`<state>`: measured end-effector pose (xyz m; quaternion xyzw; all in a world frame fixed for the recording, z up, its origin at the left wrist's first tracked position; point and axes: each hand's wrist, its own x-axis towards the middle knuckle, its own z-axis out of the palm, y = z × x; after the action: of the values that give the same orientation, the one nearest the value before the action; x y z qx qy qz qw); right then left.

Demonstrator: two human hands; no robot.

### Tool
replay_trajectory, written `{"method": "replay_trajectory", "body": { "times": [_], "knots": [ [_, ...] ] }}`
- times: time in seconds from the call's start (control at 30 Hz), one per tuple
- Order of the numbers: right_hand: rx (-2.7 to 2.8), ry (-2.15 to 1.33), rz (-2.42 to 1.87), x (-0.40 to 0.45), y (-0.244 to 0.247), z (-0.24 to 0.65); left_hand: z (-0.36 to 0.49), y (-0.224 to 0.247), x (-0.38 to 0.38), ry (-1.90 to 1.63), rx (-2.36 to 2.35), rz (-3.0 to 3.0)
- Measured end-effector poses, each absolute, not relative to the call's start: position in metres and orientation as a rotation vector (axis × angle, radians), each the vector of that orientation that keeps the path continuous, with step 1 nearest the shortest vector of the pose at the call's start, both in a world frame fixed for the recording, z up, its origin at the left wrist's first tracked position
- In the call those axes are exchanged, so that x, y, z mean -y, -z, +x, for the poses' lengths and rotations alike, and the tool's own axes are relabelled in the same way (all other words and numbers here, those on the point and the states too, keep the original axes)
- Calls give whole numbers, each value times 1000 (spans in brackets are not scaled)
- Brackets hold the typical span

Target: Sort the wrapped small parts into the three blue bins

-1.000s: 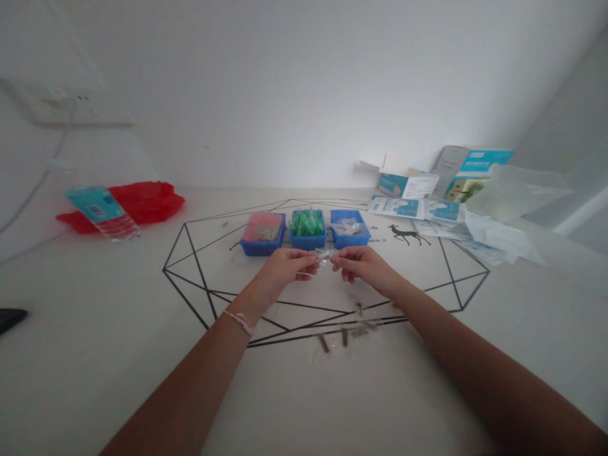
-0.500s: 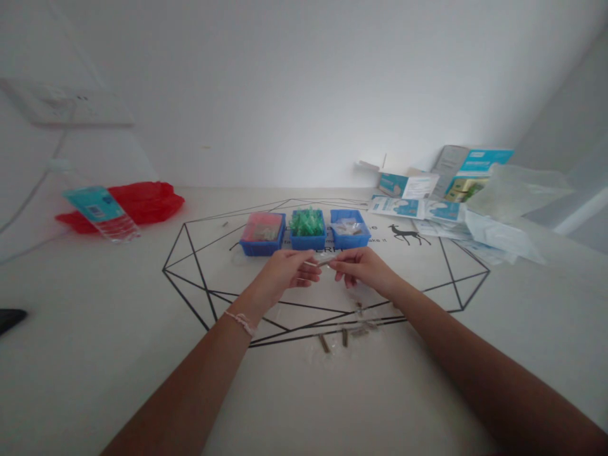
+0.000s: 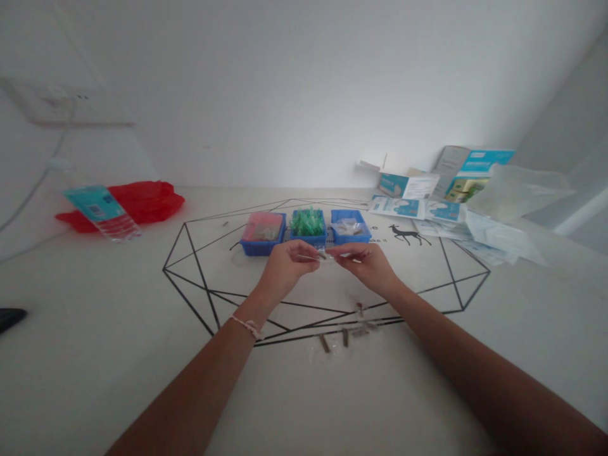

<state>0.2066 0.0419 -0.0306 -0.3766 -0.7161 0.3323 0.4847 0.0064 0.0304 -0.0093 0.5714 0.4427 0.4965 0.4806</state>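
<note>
Between my two hands, just in front of the bins, is a small clear plastic bag [image 3: 323, 254] with a thin brownish piece inside. My left hand [image 3: 291, 261] pinches its left side, and my right hand [image 3: 363, 263] pinches its right side. Beyond them stand three blue bins: the left bin [image 3: 260, 248] has pinkish-red and pale contents, the middle bin [image 3: 308, 239] bright green plastic pieces, the right bin [image 3: 354, 238] small clear bags. Nearer to me, several small bagged brownish pieces [image 3: 345, 337] lie on the table.
At the left lie a red plastic bag [image 3: 154, 201] and a clear bottle [image 3: 102, 212] with a blue label. Opened cartons [image 3: 408, 185], white packets [image 3: 498, 234] and a translucent bag [image 3: 520, 190] crowd the back right. A dark object [image 3: 10, 316] sits at the left edge.
Both hands have turned and risen slightly, fingers now pointing more toward the bins. The small bag is still held between them. The bins and the pieces on the table stay put.
</note>
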Motion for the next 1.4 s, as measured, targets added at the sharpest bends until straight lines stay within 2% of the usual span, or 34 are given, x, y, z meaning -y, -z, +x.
{"method": "replay_trajectory", "body": {
  "times": [0.2,0.33,0.5,0.6,0.77,1.0,1.2,1.4],
  "knots": [
    [1626,-741,-981,-45,31,207,5,1,-28,-972,-1128,1336],
    [1382,-904,-1106,-53,29,214,-16,-10,-28,-758,-1500,1747],
    [1075,-1047,-1105,-57,21,225,-50,-23,-24,-82,-1889,1912],
    [953,-1127,-1063,-56,14,227,-56,-27,-20,57,-1912,1860],
    [948,-1128,-1018,-50,7,224,-51,-25,-17,5,-1841,1690],
    [1277,-1114,-1024,-43,13,215,-40,-24,-20,-370,-1497,1628],
    [1804,-1404,-975,-32,21,200,-15,-18,-20,-661,-1275,1566],
    [1743,-1467,-896,-32,22,204,-3,-9,-21,-842,-1222,1412]
  ]
}}
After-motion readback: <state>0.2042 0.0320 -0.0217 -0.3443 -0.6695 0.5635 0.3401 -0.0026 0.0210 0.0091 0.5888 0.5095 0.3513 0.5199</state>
